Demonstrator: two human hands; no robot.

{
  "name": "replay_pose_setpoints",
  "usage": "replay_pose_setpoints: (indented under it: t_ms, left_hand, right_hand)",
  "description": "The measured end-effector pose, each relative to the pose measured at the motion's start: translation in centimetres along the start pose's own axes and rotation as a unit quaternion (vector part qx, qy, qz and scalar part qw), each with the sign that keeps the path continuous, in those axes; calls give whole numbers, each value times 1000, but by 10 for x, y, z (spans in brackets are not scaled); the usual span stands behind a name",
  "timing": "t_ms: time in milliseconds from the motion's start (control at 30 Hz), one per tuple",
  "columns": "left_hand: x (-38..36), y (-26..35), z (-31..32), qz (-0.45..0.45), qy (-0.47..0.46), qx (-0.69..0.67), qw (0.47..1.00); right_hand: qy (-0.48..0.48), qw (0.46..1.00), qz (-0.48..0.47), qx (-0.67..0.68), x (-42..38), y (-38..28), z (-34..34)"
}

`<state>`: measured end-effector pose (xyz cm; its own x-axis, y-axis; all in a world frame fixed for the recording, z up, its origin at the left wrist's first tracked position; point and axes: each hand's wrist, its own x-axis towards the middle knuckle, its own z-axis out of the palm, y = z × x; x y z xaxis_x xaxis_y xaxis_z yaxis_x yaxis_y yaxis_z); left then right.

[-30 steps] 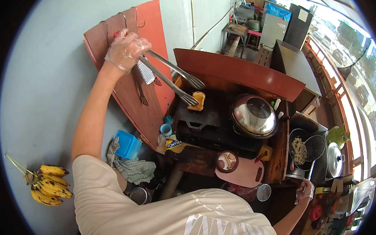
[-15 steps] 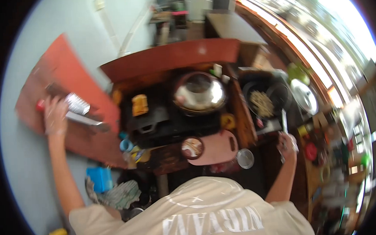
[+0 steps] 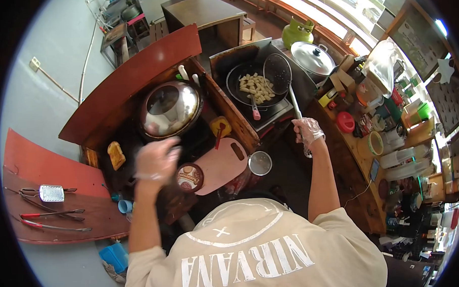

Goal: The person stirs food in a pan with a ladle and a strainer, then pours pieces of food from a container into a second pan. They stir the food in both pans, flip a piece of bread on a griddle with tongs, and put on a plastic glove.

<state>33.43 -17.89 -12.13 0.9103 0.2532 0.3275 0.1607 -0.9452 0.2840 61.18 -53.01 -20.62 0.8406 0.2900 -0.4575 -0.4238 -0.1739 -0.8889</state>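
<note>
My right hand (image 3: 308,132), in a thin clear plastic glove, is closed round the metal handle of a strainer (image 3: 277,73). The strainer's mesh bowl hangs over the right side of a dark frying pan (image 3: 235,82) with a pink handle. Pale chunks of food (image 3: 256,88) lie in the pan, partly behind the mesh. My left hand (image 3: 157,160), also gloved, is over the front of the black griddle, its fingers smeared by motion. Near it are a round brown-and-white lid (image 3: 189,177), a pink cutting board (image 3: 217,168) and toasted bread (image 3: 116,155).
A large domed lid (image 3: 171,109) covers the griddle's back part. On the red shelf at left lie a grater (image 3: 52,193) and red-handled tongs (image 3: 52,215). A lidded pot (image 3: 313,58) and green gas cylinder (image 3: 297,32) stand beyond the pan. Containers crowd the wooden counter (image 3: 359,177).
My left hand has left the tongs and grater on the red shelf and come right, over the griddle. The view has turned right. My right hand still grips the strainer.
</note>
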Motion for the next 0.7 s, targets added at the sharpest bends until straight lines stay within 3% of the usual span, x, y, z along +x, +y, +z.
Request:
replay_pose_setpoints:
  t_ms: [67,233,333,400,433,533,633,700]
  left_hand:
    - [36,36,80,31,-41,-122,991]
    - [120,135,194,19,-103,53,993]
    - [152,149,262,20,-81,134,987]
    - [176,149,307,-67,-135,220,964]
    - [190,154,309,-131,-182,172,959]
    - [209,174,287,-269,-169,60,946]
    - [232,195,256,-371,-165,38,913]
    - [238,167,273,-366,-149,35,918]
  right_hand:
    - [-3,1000,-4,0,3,1,-9]
    - [-34,999,-9,-39,22,0,-42]
    - [-64,997,-5,-45,38,-2,-66]
    - [-96,994,-9,-41,58,3,-85]
    - [-106,994,-4,-30,65,2,-94]
    - [-133,990,16,-37,81,-6,-117]
    - [-166,985,9,-35,99,-9,-140]
    - [-188,981,5,-47,113,-15,-148]
